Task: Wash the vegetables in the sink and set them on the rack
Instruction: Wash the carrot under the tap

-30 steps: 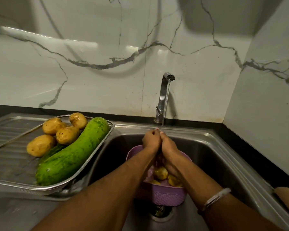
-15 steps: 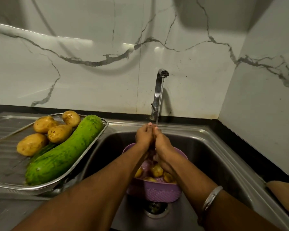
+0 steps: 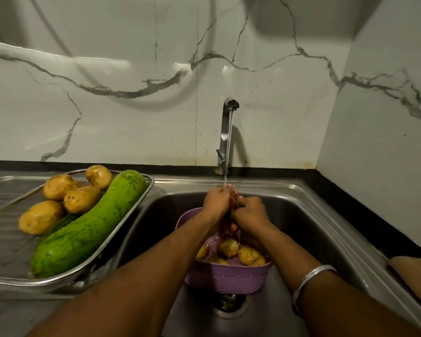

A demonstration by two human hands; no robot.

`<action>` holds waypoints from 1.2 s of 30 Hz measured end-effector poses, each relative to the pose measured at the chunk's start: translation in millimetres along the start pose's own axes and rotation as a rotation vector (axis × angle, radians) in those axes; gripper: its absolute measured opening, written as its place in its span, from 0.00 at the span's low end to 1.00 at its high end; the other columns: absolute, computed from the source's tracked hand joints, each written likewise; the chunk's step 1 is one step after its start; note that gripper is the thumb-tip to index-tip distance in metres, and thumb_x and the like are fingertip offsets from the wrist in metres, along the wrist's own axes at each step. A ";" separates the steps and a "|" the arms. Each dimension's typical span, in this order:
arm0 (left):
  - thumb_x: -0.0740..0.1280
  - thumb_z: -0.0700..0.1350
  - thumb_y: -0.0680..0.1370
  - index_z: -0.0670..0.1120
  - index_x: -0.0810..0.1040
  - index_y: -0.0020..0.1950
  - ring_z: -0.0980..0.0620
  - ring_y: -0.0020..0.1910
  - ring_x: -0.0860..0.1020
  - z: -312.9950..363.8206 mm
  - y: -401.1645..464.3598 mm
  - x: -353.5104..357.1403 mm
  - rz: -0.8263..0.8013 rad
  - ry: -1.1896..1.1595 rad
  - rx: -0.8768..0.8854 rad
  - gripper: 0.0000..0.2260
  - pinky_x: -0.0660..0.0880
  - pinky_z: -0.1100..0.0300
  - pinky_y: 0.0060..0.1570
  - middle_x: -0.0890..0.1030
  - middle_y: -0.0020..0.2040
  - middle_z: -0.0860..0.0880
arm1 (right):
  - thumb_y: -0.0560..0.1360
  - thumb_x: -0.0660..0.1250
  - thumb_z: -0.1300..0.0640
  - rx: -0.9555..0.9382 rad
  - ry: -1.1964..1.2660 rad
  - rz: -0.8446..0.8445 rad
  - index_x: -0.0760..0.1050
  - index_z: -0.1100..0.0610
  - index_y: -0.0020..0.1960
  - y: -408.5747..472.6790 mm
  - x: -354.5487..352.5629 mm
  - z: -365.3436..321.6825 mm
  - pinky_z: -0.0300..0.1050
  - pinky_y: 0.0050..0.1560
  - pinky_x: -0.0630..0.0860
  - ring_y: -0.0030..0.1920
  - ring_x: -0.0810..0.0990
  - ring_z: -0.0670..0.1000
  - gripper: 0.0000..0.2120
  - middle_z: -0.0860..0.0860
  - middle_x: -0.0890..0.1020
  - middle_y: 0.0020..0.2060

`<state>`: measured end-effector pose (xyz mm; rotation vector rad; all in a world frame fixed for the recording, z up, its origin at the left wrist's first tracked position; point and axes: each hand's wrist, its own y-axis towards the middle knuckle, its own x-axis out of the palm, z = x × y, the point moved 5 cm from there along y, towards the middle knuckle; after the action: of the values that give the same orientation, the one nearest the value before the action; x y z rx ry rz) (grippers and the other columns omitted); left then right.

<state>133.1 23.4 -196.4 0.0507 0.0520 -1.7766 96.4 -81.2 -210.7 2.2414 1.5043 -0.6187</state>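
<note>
On the left, the rack (image 3: 141,190) holds four potatoes (image 3: 82,199) and a big green gourd (image 3: 90,227). In the sink (image 3: 301,215), the left hand (image 3: 216,199) and right hand (image 3: 249,211) both grip an orange vegetable (image 3: 233,203) under the tap's water (image 3: 227,152), above a purple basket (image 3: 229,278) of potatoes.

Rack (image 3: 141,190) left of sink (image 3: 301,190); basket (image 3: 229,278) inside, apparently over drain (image 3: 230,304).

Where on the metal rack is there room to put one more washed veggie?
The steel mesh rack is crowded: four yellow potatoes fill its far left, and the long green gourd runs corner to corner. Bare mesh shows along the left near edge, between the nearest potato, the gourd and the rim.
</note>
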 end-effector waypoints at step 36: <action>0.55 0.54 0.85 0.44 0.80 0.48 0.48 0.47 0.84 -3.2 11.1 -18.8 -0.054 -0.163 -0.029 0.20 0.79 0.53 0.51 0.86 0.45 0.45 | 0.81 0.66 0.55 -0.194 0.017 -0.175 0.79 0.53 0.60 -7.2 12.7 -13.3 0.50 0.54 0.81 0.50 0.83 0.49 0.09 0.49 0.84 0.48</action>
<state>147.8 39.7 -198.5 -0.1173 -0.0395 -1.8282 95.9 -61.8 -206.9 1.9907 1.7035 -0.4804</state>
